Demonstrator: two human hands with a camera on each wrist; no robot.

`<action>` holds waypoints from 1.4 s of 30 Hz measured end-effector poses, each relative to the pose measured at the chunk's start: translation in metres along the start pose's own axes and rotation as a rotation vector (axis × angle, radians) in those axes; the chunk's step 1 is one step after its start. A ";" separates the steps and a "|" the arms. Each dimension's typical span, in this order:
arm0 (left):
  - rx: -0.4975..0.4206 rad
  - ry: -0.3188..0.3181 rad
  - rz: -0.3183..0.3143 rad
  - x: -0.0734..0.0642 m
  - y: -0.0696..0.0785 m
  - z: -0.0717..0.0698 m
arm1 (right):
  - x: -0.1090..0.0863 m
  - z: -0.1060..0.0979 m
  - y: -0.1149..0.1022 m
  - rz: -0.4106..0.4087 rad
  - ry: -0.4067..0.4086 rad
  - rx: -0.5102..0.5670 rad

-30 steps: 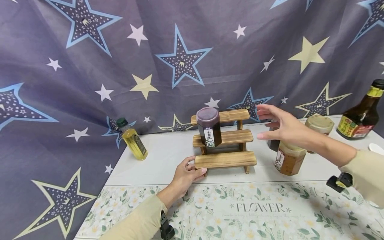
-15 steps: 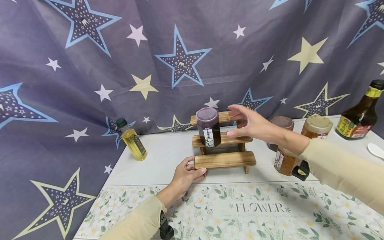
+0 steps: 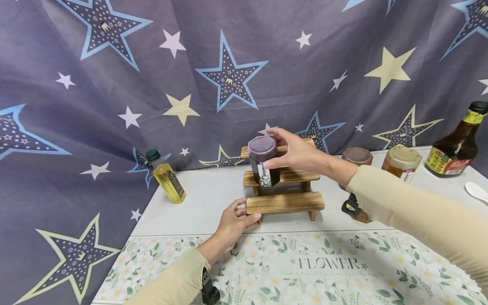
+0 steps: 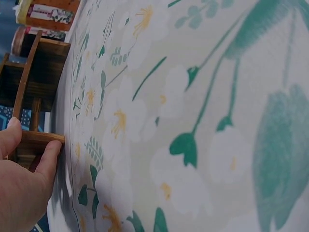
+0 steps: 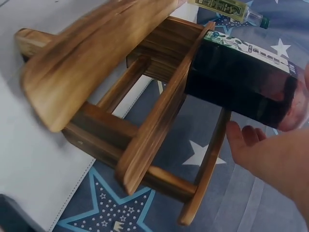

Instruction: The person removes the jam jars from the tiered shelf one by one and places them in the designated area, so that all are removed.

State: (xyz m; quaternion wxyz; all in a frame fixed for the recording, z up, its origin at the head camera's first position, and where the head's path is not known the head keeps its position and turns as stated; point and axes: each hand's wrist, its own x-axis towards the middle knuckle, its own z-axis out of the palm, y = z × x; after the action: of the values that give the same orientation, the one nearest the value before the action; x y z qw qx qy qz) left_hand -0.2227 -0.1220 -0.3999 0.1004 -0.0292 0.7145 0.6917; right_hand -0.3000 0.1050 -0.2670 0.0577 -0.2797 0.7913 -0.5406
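A three-step wooden display shelf (image 3: 286,202) stands on the table. My left hand (image 3: 234,218) grips the left end of its lowest step; the left wrist view shows thumb and finger pinching that wood (image 4: 41,139). On the middle step, toward the left, sits a dark jar with a purple lid (image 3: 262,146) and a white label. My right hand (image 3: 299,152) reaches around this jar from the right, thumb in front of the label and fingers by the lid's far side. In the right wrist view, the fingertips (image 5: 234,133) lie just beside the dark jar (image 5: 236,82).
Right of the shelf are a jar with a brown-red lid (image 3: 357,155), a jar with a pale lid (image 3: 403,156) and another amber jar (image 3: 362,217), partly behind the right arm. A dark sauce bottle (image 3: 453,146) and a white spoon (image 3: 476,191) lie farther right; an oil bottle (image 3: 168,182) stands left.
My right hand has moved left from over the jars on the right to the purple-lidded jar. The left hand keeps its grip on the shelf, and the jar stays in place.
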 end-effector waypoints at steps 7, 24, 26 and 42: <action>0.000 -0.008 0.005 0.000 0.000 0.000 | 0.011 0.007 -0.002 -0.023 -0.034 -0.015; 0.004 -0.007 0.005 0.000 0.000 -0.002 | 0.015 0.009 0.002 -0.042 0.056 0.000; 0.002 -0.009 0.006 0.000 -0.001 -0.002 | 0.014 0.009 0.002 -0.048 0.059 -0.006; 0.005 -0.013 -0.002 0.000 0.000 -0.001 | -0.011 0.000 -0.008 -0.101 0.109 -0.100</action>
State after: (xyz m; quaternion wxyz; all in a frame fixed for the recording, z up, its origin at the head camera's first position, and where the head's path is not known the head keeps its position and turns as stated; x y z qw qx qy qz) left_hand -0.2223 -0.1227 -0.3999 0.1058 -0.0249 0.7154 0.6902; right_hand -0.2876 0.1082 -0.2625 -0.0270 -0.2920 0.8041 -0.5172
